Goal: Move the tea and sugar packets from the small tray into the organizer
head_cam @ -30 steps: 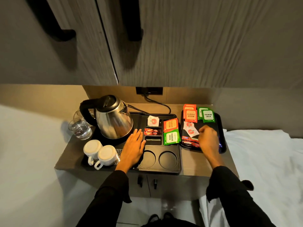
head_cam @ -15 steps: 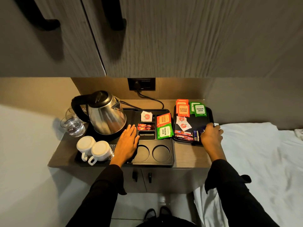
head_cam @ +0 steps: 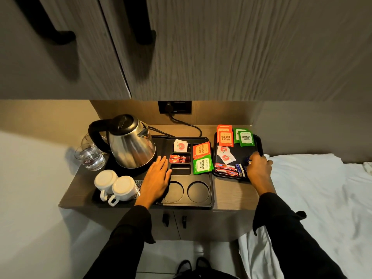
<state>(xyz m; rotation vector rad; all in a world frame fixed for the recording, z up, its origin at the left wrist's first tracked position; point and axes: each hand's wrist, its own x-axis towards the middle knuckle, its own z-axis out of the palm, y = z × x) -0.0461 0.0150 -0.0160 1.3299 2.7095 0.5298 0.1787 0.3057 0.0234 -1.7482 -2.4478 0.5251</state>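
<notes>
Head view. Small tray (head_cam: 258, 140) at right of counter (head_cam: 227, 195), just beside the organizer (head_cam: 210, 190). On the tray: orange packets (head_cam: 225, 136) reading "CLASSIC ASSAM", green packets (head_cam: 246, 137) reading "PREMIUM GREEN", white sachets, red sticks (head_cam: 225, 170), blue packets (head_cam: 240, 169). Organizer compartments hold one "CLASSIC ASSAM" and one "PREMIUM GREEN" packet. Right hand (head_cam: 258, 169) on the tray's near right corner, fingers (head_cam: 254, 158) curled together over the blue packets; whether they grip one, cannot tell. Left hand (head_cam: 158, 176) flat on the organizer, fingers slightly spread, touching no packet.
</notes>
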